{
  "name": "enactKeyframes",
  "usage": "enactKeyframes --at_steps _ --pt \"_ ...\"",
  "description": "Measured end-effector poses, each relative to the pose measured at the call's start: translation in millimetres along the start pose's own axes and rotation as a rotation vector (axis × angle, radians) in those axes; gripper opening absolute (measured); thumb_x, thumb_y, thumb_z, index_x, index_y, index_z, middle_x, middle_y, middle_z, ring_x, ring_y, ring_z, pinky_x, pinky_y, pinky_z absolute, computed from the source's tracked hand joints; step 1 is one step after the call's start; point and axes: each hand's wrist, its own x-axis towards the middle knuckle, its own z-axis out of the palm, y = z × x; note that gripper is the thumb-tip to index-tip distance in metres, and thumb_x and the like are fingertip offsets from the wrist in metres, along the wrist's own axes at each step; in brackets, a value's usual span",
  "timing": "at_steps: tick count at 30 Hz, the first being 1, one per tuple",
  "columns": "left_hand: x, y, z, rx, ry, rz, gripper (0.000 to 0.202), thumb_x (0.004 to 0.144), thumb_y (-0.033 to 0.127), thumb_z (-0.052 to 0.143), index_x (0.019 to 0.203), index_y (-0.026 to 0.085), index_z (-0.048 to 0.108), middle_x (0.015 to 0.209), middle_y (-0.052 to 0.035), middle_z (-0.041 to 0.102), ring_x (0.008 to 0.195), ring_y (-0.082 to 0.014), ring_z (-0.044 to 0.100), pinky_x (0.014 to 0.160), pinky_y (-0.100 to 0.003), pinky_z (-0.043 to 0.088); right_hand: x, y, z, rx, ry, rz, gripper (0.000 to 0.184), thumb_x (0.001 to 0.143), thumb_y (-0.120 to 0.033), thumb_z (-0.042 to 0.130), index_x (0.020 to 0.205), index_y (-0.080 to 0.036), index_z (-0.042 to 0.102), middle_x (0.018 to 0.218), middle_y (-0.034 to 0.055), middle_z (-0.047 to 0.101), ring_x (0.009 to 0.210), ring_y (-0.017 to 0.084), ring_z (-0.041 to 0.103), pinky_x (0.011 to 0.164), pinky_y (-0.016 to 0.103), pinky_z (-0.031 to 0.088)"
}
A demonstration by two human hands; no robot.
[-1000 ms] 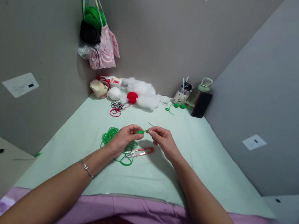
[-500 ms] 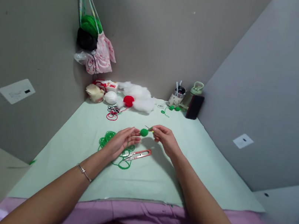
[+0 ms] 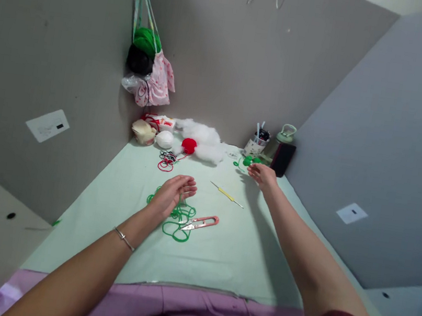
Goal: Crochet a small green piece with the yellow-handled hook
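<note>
My left hand (image 3: 176, 195) hovers over a loose tangle of green yarn (image 3: 176, 232), its fingers loosely curved and apart, with nothing in it. Beside that yarn lie thread snips (image 3: 203, 223) with a salmon-coloured handle, their blades resting on the strands. A crochet hook (image 3: 226, 194) with a yellow grip lies on the cloth between my hands. My right hand (image 3: 262, 176) reaches to the back right, fingers stretched out beside small green crocheted balls (image 3: 248, 161). It partly covers them, and a short green yarn tail lies to their left.
White stuffing (image 3: 202, 138), a red ball (image 3: 189, 146), and a white ball (image 3: 164, 139) sit at the back. Black and red yarn (image 3: 166, 162) lies before them. A pen cup (image 3: 256, 144), a bottle (image 3: 286, 133) and a phone (image 3: 282, 159) stand back right. Bags (image 3: 159, 79) hang left.
My right hand has let go of the crochet hook, now on the cloth, and moved to the back right. The green ball has left the space between my hands. The view has shifted slightly.
</note>
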Motion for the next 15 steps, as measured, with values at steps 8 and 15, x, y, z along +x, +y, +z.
enactKeyframes --at_steps 8,15 --pt "7.0 16.0 -6.4 -0.091 0.03 0.065 0.015 0.096 0.02 0.068 0.084 0.012 0.071 0.08 -0.0066 0.075 0.075 -0.0137 0.074 0.082 -0.027 0.061 -56.8 -5.8 28.5 -0.362 -0.234 -0.37 0.031 0.099 -0.03 0.065 0.127 -0.017 0.066 0.129 0.0107 0.069 0.113 0.025 0.068 0.1 0.046 0.056" --pt "2.5 36.5 -6.6 -0.045 -0.031 0.084 0.024 0.1 0.031 0.062 0.084 0.014 0.067 0.074 -0.0027 0.068 0.06 -0.0077 0.063 0.062 -0.018 0.054 -171.5 6.9 56.1 -0.668 -1.018 -0.593 0.025 0.072 -0.017 0.085 0.095 -0.022 0.077 0.096 0.0005 0.071 0.081 0.016 0.064 0.076 0.027 0.05"
